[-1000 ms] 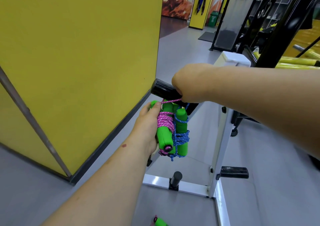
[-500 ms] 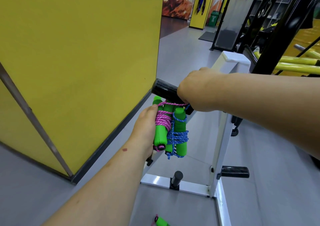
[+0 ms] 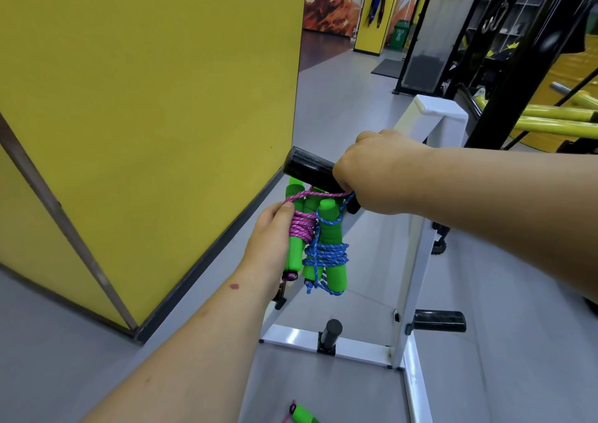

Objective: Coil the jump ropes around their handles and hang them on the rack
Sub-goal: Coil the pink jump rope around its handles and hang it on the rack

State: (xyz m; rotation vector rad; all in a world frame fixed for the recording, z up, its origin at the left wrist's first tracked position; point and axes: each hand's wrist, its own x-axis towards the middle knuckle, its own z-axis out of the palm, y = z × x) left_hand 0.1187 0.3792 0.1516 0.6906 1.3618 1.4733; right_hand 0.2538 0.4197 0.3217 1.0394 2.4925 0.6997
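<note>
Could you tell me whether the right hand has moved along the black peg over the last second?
Yes. The right hand has slid up the black peg, away from its free end, towards the white rack frame.

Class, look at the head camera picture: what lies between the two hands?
In the head view, a pink rope strand runs from the left hand to the right hand, under the black peg.

White rack (image 3: 409,280), coiled ropes (image 3: 318,244) on black peg (image 3: 309,170)

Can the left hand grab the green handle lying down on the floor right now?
Probably not yet. The left hand holds the pink-roped bundle up by the black peg, while the floor handle lies far below; nothing blocks it, though.
</note>
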